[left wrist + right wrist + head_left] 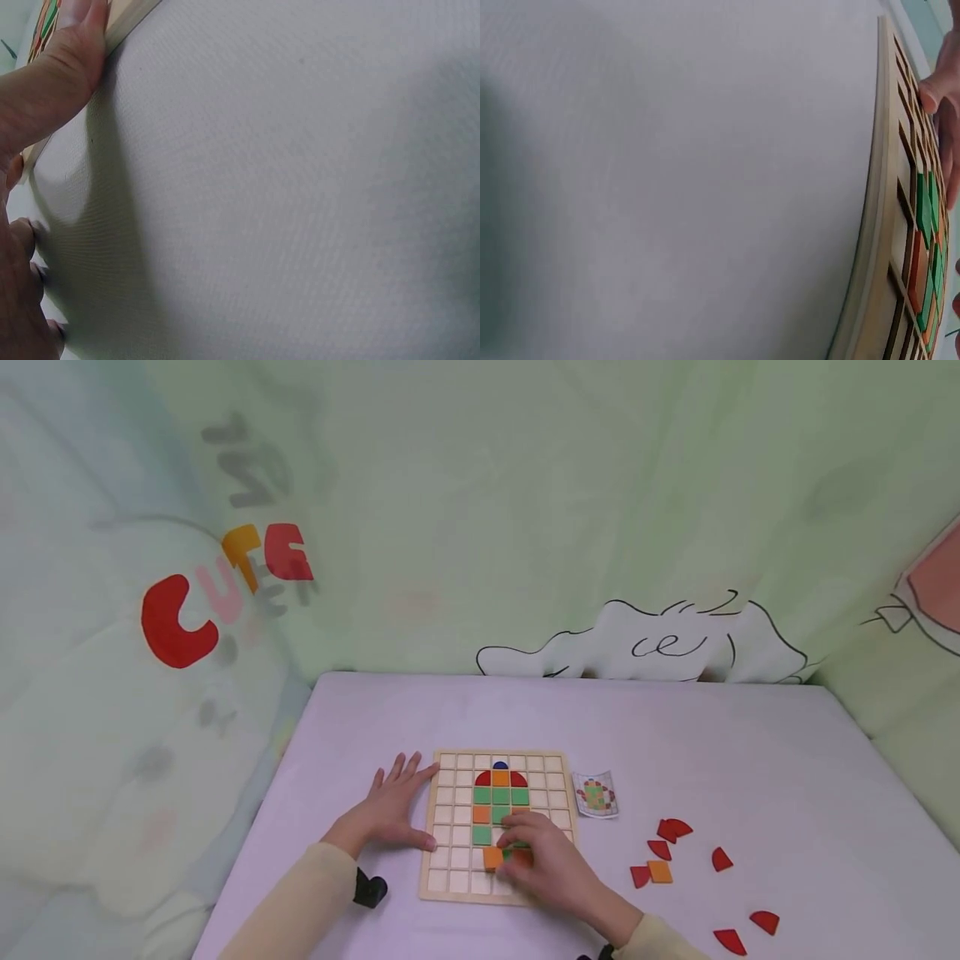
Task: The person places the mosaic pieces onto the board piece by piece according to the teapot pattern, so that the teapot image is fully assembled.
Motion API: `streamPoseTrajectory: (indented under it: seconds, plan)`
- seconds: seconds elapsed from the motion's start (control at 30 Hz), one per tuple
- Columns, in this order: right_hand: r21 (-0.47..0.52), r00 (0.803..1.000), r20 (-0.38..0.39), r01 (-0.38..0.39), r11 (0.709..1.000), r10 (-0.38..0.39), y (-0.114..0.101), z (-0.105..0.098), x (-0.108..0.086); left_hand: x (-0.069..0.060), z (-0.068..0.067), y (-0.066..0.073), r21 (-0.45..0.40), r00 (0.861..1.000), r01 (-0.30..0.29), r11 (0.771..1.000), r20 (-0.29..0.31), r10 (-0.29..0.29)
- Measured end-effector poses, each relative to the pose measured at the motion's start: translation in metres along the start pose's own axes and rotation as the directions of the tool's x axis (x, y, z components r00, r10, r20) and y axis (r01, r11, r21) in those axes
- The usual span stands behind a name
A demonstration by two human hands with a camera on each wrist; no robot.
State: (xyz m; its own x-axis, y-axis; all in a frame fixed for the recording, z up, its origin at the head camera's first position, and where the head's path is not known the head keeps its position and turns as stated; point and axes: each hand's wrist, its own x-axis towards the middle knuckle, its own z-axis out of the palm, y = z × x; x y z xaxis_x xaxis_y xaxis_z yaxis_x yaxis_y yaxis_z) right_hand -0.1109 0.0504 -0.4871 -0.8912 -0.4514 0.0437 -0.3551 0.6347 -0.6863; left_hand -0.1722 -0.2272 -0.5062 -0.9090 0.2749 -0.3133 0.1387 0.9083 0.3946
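A wooden grid board (448, 881) lies on the table, with green, orange, red and blue tiles set in its middle cells. My left hand (390, 810) rests at the board's left edge, fingers spread and thumb touching the frame; the left wrist view shows that thumb (64, 79) against the rim. Over the lower middle of the board, my right hand (551, 860) pinches an orange square tile (492, 858) at its fingertips. This tile sits askew to the cells. The right hand covers part of the board's lower right. A green tile (924, 202) shows in the right wrist view.
Right of the board lies a small pattern card (596, 795). Farther right are loose red quarter-circle tiles (722, 859) and an orange square tile (660, 872). A printed cloth (450, 527) hangs behind the table.
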Motion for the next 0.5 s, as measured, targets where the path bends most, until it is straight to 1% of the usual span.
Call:
streamPoseTrajectory:
  seconds: [0.1,0.3,0.5]
  plan:
    - [-0.032,1.000,-0.014,-0.015,0.999,0.015,-0.002,0.005,0.002,0.002,0.000,0.001,0.007,1.000,0.004,1.000,0.001,-0.004]
    - [-0.119,0.998,-0.065,0.002,0.993,-0.009,-0.004,0.016,0.005,0.002,0.000,0.001,0.005,1.000,0.003,1.000,0.000,-0.003]
    - [-0.149,0.997,-0.079,0.000,0.989,-0.012,-0.007,0.023,0.006,0.002,0.002,0.000,0.010,1.000,0.002,1.000,-0.010,-0.001]
